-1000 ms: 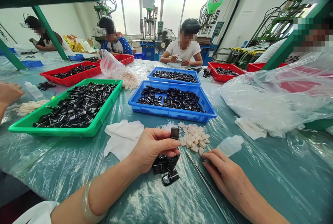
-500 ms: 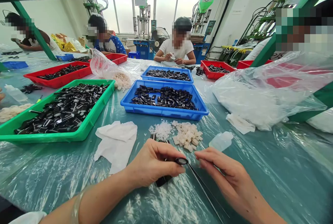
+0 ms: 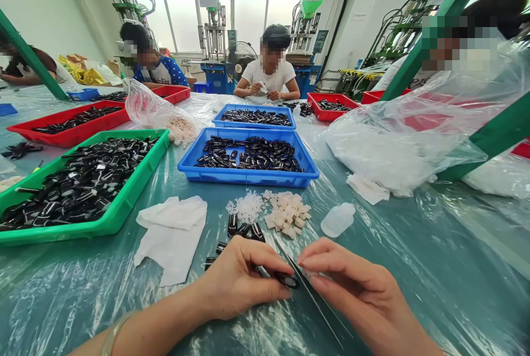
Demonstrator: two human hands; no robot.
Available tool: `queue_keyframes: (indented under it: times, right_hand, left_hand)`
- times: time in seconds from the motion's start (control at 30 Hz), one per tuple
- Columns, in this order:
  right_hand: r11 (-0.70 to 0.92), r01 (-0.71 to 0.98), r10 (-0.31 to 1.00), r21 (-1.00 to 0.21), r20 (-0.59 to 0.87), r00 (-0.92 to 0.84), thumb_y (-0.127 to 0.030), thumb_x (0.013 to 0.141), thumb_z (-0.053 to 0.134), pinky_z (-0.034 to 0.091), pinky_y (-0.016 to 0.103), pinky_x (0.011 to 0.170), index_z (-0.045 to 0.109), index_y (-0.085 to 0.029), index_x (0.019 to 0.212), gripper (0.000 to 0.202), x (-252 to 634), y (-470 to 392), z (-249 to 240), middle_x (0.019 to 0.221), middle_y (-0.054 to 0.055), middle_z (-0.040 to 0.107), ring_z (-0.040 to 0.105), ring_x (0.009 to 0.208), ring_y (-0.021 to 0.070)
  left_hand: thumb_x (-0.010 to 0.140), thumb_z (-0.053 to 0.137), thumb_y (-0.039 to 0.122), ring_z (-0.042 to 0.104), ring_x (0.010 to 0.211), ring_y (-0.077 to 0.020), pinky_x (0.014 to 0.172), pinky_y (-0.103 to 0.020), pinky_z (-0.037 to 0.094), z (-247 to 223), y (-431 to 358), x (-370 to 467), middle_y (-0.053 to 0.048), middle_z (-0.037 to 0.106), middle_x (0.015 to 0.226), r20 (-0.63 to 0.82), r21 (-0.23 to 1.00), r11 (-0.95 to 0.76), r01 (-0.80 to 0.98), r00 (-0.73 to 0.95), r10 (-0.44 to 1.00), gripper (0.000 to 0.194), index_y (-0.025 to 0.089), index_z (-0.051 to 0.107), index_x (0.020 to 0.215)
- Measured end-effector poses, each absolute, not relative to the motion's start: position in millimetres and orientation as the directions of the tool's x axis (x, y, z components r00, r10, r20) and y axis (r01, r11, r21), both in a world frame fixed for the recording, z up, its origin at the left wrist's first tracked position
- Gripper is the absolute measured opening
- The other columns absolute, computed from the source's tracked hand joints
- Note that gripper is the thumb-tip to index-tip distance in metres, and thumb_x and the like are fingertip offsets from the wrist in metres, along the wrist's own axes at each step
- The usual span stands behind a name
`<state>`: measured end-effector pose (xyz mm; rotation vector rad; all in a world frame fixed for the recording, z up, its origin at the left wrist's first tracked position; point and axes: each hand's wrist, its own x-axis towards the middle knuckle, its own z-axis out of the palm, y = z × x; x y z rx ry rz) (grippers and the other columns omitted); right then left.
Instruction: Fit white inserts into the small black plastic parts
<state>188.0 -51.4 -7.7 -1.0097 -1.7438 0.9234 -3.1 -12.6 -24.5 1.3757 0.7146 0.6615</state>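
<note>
My left hand (image 3: pixel 244 276) pinches a small black plastic piece (image 3: pixel 289 280), its oval end with a pale centre facing right. My right hand (image 3: pixel 356 290) is close by on the right, thumb and fingertips together; a pale bit seems to show between them, too small to name. Between the hands, metal tweezers (image 3: pixel 317 302) lie slantwise on the sheet, apparently not gripped. More black pieces (image 3: pixel 232 225) lie behind and beside my left hand, partly hidden by it. Past them are a heap of clear flakes (image 3: pixel 247 206) and a heap of cream-coloured cubes (image 3: pixel 287 213).
A translucent bottle (image 3: pixel 338 219) lies at right, a white cloth (image 3: pixel 171 234) at left. Blue trays (image 3: pixel 248 175), a green tray (image 3: pixel 120 215) and red trays (image 3: pixel 83 131) hold black pieces. Clear plastic bags (image 3: pixel 393 141) slump by a green post (image 3: pixel 434 41). Several people sit around the table.
The view has shifted, so things on the table appear further left. My left hand has lowered the black piece slightly, baring the tweezers' tips and more black pieces. My right fingertips stay pressed together.
</note>
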Motion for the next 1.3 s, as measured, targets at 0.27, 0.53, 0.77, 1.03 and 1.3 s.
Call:
queue_keyframes:
  times: [0.27, 0.53, 0.77, 1.03, 1.3]
  right_hand:
    - [0.331, 0.236, 0.938, -0.914, 0.292, -0.186, -0.018, 0.079, 0.057, 0.052, 0.023, 0.066, 0.066, -0.025, 0.087, 0.013, 186, -57, -11, 0.078, 0.001, 0.066, 0.062, 0.072, 0.014]
    - [0.493, 0.17, 0.867, -0.853, 0.463, -0.187, -0.006, 0.073, 0.061, 0.055, 0.027, 0.064, 0.067, -0.026, 0.079, 0.023, 179, -57, -15, 0.08, 0.002, 0.071, 0.065, 0.07, 0.0158]
    - [0.576, 0.23, 0.815, -0.784, 0.53, -0.234, -0.002, 0.071, 0.061, 0.054, 0.029, 0.06, 0.069, -0.027, 0.084, 0.029, 179, -54, -15, 0.079, 0.004, 0.071, 0.064, 0.067, 0.0158]
    - [0.606, 0.35, 0.795, -0.715, 0.533, -0.289, -0.001, 0.072, 0.06, 0.051, 0.021, 0.057, 0.069, -0.025, 0.087, 0.03, 181, -54, -16, 0.076, 0.002, 0.068, 0.063, 0.065, 0.0121]
    - [0.564, 0.341, 0.822, -0.752, 0.474, -0.315, -0.002, 0.075, 0.059, 0.053, 0.02, 0.062, 0.069, -0.032, 0.097, 0.038, 180, -54, -22, 0.083, 0.001, 0.068, 0.064, 0.072, 0.0126]
  left_hand:
    - [0.064, 0.07, 0.016, 0.055, 0.067, -0.0116, 0.06, -0.02, 0.04, -22, -13, -1, -0.004, 0.064, 0.075, -0.083, 0.996, 0.077, 0.038, 0.626, 0.775, 0.02, 0.015, 0.074, 0.083]
    - [0.063, 0.069, 0.017, 0.047, 0.055, -0.0087, 0.051, -0.02, 0.034, -25, -17, 1, -0.001, 0.058, 0.061, -0.146, 0.987, 0.158, 0.039, 0.633, 0.76, 0.017, 0.011, 0.073, 0.078]
    - [0.065, 0.067, 0.018, 0.047, 0.05, -0.0075, 0.049, -0.019, 0.036, -27, -19, 1, 0.0, 0.054, 0.058, -0.206, 0.975, 0.206, 0.081, 0.674, 0.71, 0.014, 0.008, 0.071, 0.074]
    - [0.064, 0.066, 0.018, 0.05, 0.048, -0.0082, 0.048, -0.018, 0.04, -28, -19, 0, 0.001, 0.055, 0.052, -0.227, 0.971, 0.221, 0.093, 0.658, 0.718, 0.009, 0.01, 0.067, 0.064]
    - [0.066, 0.066, 0.021, 0.053, 0.047, -0.0088, 0.049, -0.018, 0.042, -23, -19, -1, 0.0, 0.056, 0.05, -0.279, 0.958, 0.251, 0.137, 0.636, 0.719, 0.014, 0.01, 0.071, 0.071]
